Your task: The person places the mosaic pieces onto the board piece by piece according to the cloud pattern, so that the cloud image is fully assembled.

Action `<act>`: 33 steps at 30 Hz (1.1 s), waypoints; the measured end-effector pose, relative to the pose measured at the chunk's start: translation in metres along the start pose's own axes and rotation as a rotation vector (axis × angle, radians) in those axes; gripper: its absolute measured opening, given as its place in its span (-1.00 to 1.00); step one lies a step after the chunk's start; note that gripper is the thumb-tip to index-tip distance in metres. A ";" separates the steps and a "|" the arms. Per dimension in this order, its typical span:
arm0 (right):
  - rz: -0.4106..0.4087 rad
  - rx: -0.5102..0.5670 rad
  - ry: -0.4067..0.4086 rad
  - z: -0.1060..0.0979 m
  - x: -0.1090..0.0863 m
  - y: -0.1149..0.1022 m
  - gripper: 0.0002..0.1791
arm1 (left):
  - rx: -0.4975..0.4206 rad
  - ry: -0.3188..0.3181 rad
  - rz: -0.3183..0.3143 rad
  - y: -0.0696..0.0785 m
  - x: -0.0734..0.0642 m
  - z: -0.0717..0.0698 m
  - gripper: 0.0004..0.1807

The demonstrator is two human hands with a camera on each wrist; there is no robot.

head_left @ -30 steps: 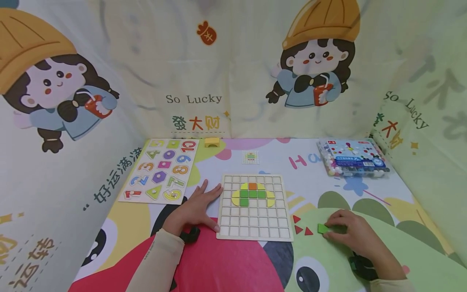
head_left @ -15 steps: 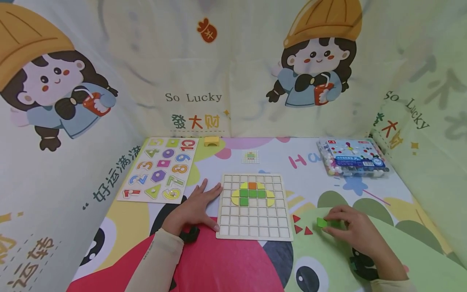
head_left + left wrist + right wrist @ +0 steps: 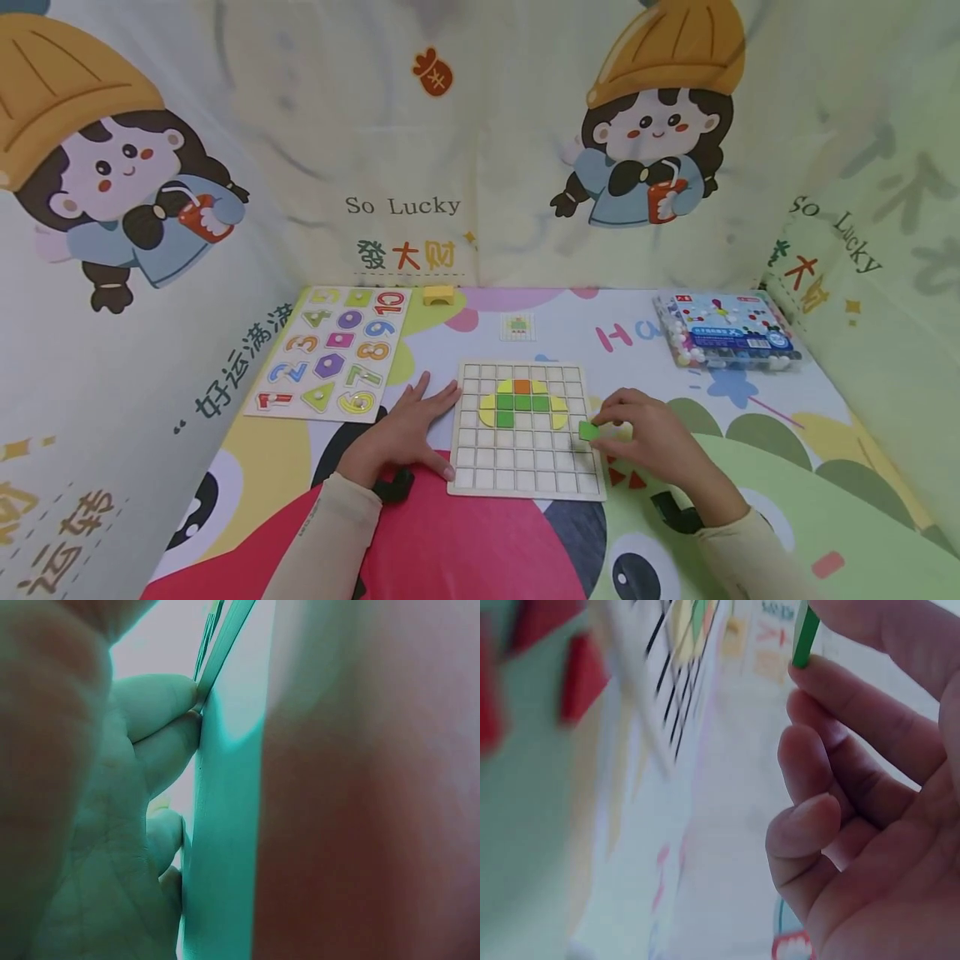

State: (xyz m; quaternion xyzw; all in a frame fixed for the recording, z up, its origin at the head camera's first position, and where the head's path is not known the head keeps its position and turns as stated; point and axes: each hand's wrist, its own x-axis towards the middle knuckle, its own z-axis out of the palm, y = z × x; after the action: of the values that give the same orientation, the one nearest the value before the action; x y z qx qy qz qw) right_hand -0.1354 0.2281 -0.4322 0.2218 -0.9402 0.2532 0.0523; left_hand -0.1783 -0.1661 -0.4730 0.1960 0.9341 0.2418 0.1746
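A wooden grid board (image 3: 495, 479) lies at the centre of the head view, with green, yellow and orange tiles set in its upper cells. My left hand (image 3: 401, 429) rests beside it, fingers spread, thumb and fingertips against its left edge. In the left wrist view the fingers (image 3: 161, 709) touch the board's side. Between thumb and forefinger my right hand (image 3: 648, 433) pinches a green square tile (image 3: 588, 431), held over the board's right edge. The right wrist view shows that tile edge-on at the fingertips, other fingers curled. Red triangle tiles (image 3: 636, 480) lie just below this hand.
A number puzzle board (image 3: 322, 354) lies at the left, with a yellow block (image 3: 438, 295) near its top. Behind the grid board is a small pattern card (image 3: 518, 327). A clear plastic box of beads (image 3: 727, 332) stands at the back right. Printed cloth walls surround the table.
My right hand has lifted the green tile off the table and carried it left and away from me to the board's right edge. The left hand has stayed in place.
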 end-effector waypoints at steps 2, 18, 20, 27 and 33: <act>0.012 0.017 -0.028 0.006 0.013 -0.010 -0.81 | 0.008 0.002 -0.004 -0.001 0.000 0.001 0.40; -0.071 -0.126 -0.147 0.057 0.069 -0.035 -0.77 | 0.000 0.005 0.019 -0.001 0.000 0.000 0.39; -0.060 -0.122 -0.156 0.059 0.071 -0.037 -0.77 | 0.003 0.008 0.025 -0.001 0.000 0.000 0.39; -0.037 -0.148 -0.166 0.064 0.074 -0.041 -0.79 | 0.009 0.003 0.031 -0.001 0.000 -0.001 0.39; -0.021 -0.161 -0.166 0.068 0.074 -0.040 -0.79 | 0.009 -0.001 0.023 0.000 0.000 -0.001 0.40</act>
State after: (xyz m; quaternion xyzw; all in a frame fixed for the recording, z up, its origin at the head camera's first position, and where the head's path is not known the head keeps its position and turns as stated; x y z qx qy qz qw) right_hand -0.1834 0.1344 -0.4570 0.2470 -0.9562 0.1573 -0.0054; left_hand -0.1789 -0.1665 -0.4728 0.2076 0.9328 0.2397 0.1715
